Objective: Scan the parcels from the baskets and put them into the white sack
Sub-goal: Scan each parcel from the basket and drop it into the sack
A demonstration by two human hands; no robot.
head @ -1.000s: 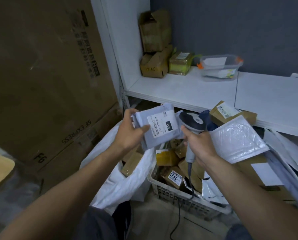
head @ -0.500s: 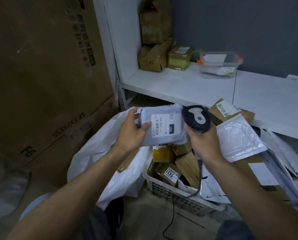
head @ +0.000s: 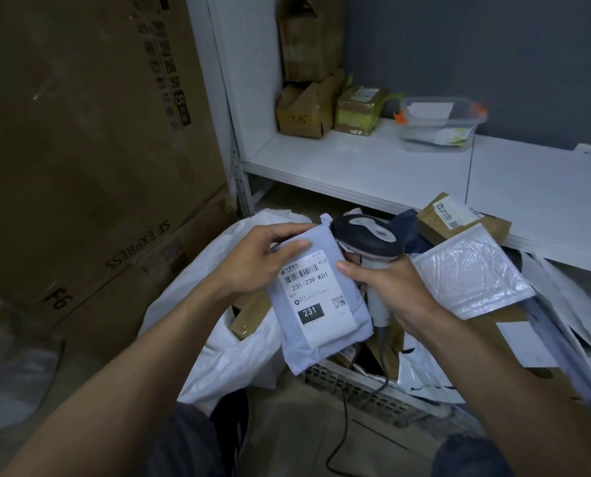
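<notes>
A pale blue-grey soft parcel (head: 321, 304) with a white label reading 231 is held upright above the basket. My left hand (head: 259, 259) grips its top left corner. My right hand (head: 393, 290) grips the handle of a black and white barcode scanner (head: 368, 237), and its thumb presses the parcel's right edge. The scanner head sits just behind the parcel's top right corner. The white sack (head: 225, 342) lies open below my left arm, with a brown box (head: 251, 313) inside. The grey plastic basket (head: 352, 387) of parcels stands under the held parcel.
A white bubble mailer (head: 469, 273) and a labelled cardboard box (head: 459, 218) top the parcel pile on the right. A white shelf (head: 373, 166) carries cardboard boxes (head: 304, 111) and a clear tub (head: 440, 123). Large cardboard cartons (head: 80, 149) stand on the left. The scanner's cable (head: 342, 432) trails to the floor.
The parcel has turned from lying sideways to upright, label facing me, and come closer. My right thumb now touches its edge; the scanner head sits behind it.
</notes>
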